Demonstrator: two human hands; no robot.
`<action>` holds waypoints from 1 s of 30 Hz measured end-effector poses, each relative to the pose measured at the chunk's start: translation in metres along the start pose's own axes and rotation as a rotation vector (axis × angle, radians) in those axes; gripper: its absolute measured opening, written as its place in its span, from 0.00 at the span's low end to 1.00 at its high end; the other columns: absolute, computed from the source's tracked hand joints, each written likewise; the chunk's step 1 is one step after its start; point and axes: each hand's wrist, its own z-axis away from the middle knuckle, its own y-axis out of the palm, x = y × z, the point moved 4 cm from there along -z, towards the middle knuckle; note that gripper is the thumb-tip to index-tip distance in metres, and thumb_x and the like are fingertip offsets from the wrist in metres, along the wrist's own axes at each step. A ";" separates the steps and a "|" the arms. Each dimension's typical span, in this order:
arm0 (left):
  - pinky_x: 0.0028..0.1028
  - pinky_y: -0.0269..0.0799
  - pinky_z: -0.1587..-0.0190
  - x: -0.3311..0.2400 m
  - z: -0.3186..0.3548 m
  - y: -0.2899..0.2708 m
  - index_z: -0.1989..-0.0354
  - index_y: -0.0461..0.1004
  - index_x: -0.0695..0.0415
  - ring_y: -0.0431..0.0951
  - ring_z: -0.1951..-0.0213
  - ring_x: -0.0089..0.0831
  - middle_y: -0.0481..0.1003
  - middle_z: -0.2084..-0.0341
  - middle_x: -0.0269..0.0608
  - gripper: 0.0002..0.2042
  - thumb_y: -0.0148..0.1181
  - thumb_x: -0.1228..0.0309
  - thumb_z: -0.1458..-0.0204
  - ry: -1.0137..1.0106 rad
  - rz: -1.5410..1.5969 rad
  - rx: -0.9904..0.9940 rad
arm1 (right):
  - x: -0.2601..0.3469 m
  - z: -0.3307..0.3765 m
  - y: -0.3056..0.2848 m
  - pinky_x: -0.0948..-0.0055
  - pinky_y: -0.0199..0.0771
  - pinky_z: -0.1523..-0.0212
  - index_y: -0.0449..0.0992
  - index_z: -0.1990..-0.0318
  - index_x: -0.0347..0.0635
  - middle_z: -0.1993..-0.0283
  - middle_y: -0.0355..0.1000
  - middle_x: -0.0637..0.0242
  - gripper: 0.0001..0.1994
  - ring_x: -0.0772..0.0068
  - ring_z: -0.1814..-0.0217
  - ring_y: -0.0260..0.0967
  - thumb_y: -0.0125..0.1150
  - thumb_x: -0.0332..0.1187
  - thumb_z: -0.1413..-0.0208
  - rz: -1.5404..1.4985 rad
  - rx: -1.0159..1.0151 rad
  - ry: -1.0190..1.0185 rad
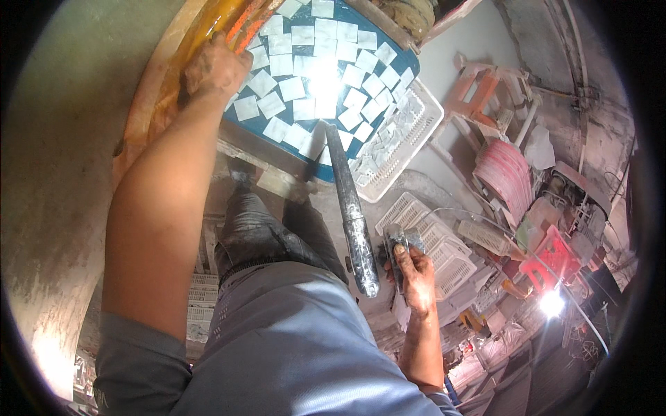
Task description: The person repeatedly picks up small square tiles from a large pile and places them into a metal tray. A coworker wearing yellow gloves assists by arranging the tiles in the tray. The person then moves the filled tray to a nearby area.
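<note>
- My left hand [216, 67] is far and to the left, fingers curled shut on the orange rim [182, 52] of a big round dish at the edge of the blue board [345, 14].
- The blue board carries rows of small white square tiles [292, 88], laid close together with blue showing between them; a bright glare sits on the middle ones.
- My right hand [417, 272] is near and to the right, closed around a small grey stone block [399, 240], thumb over its top.
- A long dark grey bar [352, 212], smeared with dust, slants from the board's near edge down toward my right hand, just left of it.
- A white plastic crate [408, 138] of tile pieces sits right of the board; an emptier white crate [444, 243] lies beside my right hand.
- Further right stand a stack of pink discs [505, 175] and a red plastic crate [551, 254].
</note>
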 end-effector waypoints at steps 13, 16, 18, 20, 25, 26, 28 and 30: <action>0.47 0.69 0.35 0.006 -0.005 0.005 0.29 0.63 0.53 0.73 0.36 0.52 0.72 0.38 0.54 0.34 0.60 0.51 0.42 -0.009 0.028 0.050 | 0.001 0.008 0.013 0.75 0.68 0.71 0.81 0.58 0.35 0.72 0.76 0.68 0.22 0.78 0.73 0.70 0.64 0.51 0.33 -0.025 -0.001 -0.002; 0.47 0.70 0.36 0.007 -0.006 0.007 0.30 0.64 0.53 0.74 0.36 0.51 0.73 0.38 0.53 0.34 0.61 0.50 0.42 -0.004 0.034 0.031 | -0.002 0.012 0.014 0.75 0.68 0.71 0.81 0.58 0.35 0.72 0.76 0.68 0.22 0.78 0.73 0.70 0.64 0.50 0.33 0.030 0.020 0.020; 0.48 0.71 0.37 0.008 -0.005 0.007 0.31 0.65 0.54 0.75 0.37 0.52 0.74 0.39 0.54 0.34 0.61 0.49 0.42 0.001 0.045 0.024 | -0.002 0.016 0.018 0.75 0.68 0.71 0.81 0.59 0.35 0.72 0.76 0.68 0.22 0.78 0.73 0.70 0.64 0.50 0.33 -0.009 0.008 0.028; 0.49 0.71 0.37 0.007 -0.004 0.003 0.32 0.66 0.56 0.75 0.38 0.54 0.75 0.40 0.56 0.34 0.61 0.48 0.43 0.012 0.055 0.034 | -0.005 0.019 0.022 0.75 0.68 0.71 0.81 0.59 0.35 0.72 0.76 0.68 0.22 0.78 0.73 0.70 0.65 0.50 0.33 -0.032 0.005 0.025; 0.49 0.72 0.38 0.008 -0.006 0.003 0.32 0.66 0.54 0.76 0.38 0.53 0.75 0.40 0.55 0.34 0.62 0.48 0.44 0.020 0.064 0.047 | -0.012 0.027 0.028 0.75 0.68 0.72 0.80 0.61 0.35 0.73 0.75 0.69 0.23 0.78 0.74 0.70 0.65 0.51 0.34 -0.017 0.008 0.018; 0.50 0.72 0.38 0.009 -0.006 0.003 0.32 0.66 0.54 0.76 0.39 0.53 0.76 0.41 0.55 0.35 0.62 0.48 0.44 0.022 0.068 0.045 | -0.014 0.028 0.030 0.75 0.68 0.72 0.80 0.61 0.35 0.73 0.75 0.69 0.23 0.78 0.74 0.70 0.65 0.52 0.34 -0.027 0.004 0.017; 0.50 0.73 0.39 0.011 -0.009 0.008 0.32 0.66 0.54 0.77 0.40 0.54 0.76 0.42 0.55 0.35 0.62 0.47 0.44 0.044 0.076 0.020 | -0.020 0.031 0.035 0.75 0.68 0.72 0.80 0.62 0.36 0.73 0.75 0.68 0.23 0.78 0.74 0.70 0.64 0.53 0.34 -0.049 -0.006 0.014; 0.50 0.74 0.40 0.013 -0.011 0.013 0.33 0.66 0.53 0.78 0.41 0.54 0.77 0.43 0.55 0.34 0.62 0.47 0.44 0.056 0.082 0.003 | -0.024 0.034 0.039 0.75 0.68 0.72 0.80 0.62 0.36 0.73 0.75 0.68 0.24 0.79 0.74 0.70 0.64 0.53 0.34 -0.035 -0.011 0.014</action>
